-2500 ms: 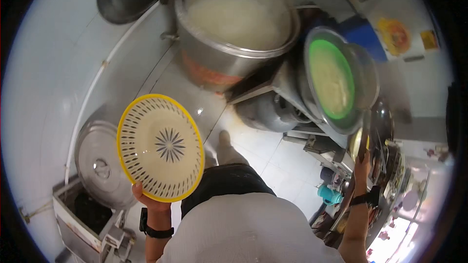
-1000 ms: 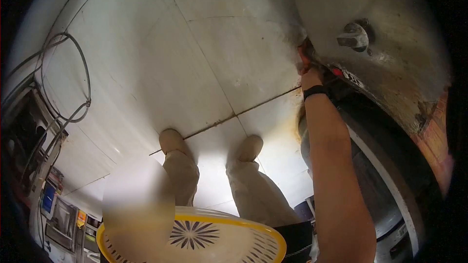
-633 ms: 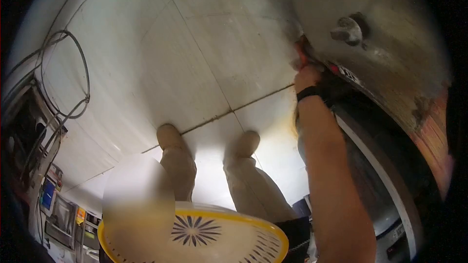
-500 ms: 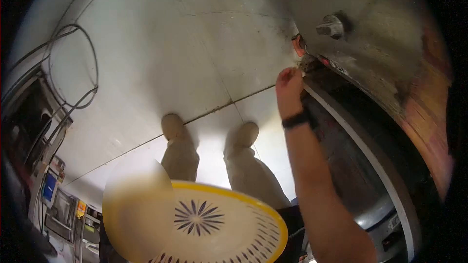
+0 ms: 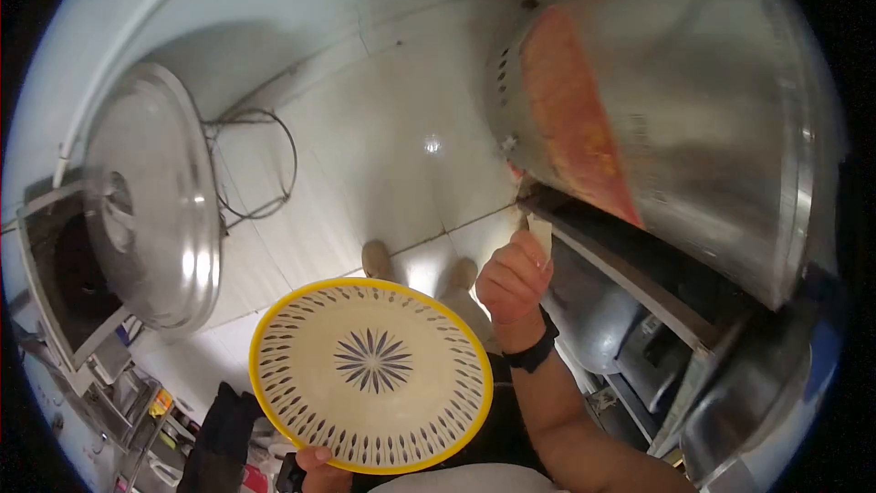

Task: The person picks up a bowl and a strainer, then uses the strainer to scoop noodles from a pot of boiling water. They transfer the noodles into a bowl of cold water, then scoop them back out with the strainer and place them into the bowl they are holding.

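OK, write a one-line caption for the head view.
Left hand holding a yellow-rimmed patterned dish, right hand closed on a small pale piece, near a large steel pot.

Legible txt, nos., brands, signs: none.
Item 1: lg. metal pot (image 5: 721,119), faint marks on side wall, illeg.
Item 2: sm. pale label (image 5: 650,325), below pot, view R; print too sm. to read.
Item 3: sm. yellow-orange pkt. (image 5: 161,402), lower L of view; any print too sm. & blurred to read.
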A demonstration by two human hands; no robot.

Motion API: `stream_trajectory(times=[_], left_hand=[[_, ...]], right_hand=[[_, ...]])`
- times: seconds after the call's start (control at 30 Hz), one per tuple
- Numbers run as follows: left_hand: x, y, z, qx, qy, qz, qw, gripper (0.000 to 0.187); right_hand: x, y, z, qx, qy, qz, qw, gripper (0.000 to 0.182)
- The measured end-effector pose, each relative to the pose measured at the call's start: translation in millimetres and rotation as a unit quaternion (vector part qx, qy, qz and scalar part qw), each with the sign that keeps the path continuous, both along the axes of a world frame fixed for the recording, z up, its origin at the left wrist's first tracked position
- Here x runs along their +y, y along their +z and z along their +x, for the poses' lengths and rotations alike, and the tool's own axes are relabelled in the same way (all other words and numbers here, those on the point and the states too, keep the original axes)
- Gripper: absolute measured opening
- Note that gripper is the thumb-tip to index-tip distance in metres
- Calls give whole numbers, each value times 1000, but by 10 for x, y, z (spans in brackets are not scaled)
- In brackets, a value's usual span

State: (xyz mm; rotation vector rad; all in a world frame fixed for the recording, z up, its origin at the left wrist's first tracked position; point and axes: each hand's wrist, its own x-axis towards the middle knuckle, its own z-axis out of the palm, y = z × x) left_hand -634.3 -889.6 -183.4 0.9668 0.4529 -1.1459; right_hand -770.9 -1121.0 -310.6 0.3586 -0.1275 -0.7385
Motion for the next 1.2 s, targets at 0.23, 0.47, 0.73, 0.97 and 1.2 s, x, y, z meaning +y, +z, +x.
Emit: stream_trajectory(times=[0.23, 0.47, 0.73, 0.97, 1.2], left_hand=[[104, 437, -190, -9, -106, -116, 988, 74], [-290, 654, -95, -2, -272, -180, 945, 70], [-628, 1327, -666, 25, -325, -246, 913, 66], [-758, 1365, -1385, -13, -365, -248, 897, 60], [-950, 1327, -2054, 25, -375, -232, 897, 53]], right_hand=[[-20, 1394, -555, 485, 22, -153, 861, 10], [227, 2624, -1576, 751, -344, -176, 535, 21], [853, 2774, -3291, 975, -79, -190, -77, 55], [1965, 3294, -3949, 942, 79, -231, -228, 69], [2279, 2497, -4893, 992, 11, -124, -8, 63]])
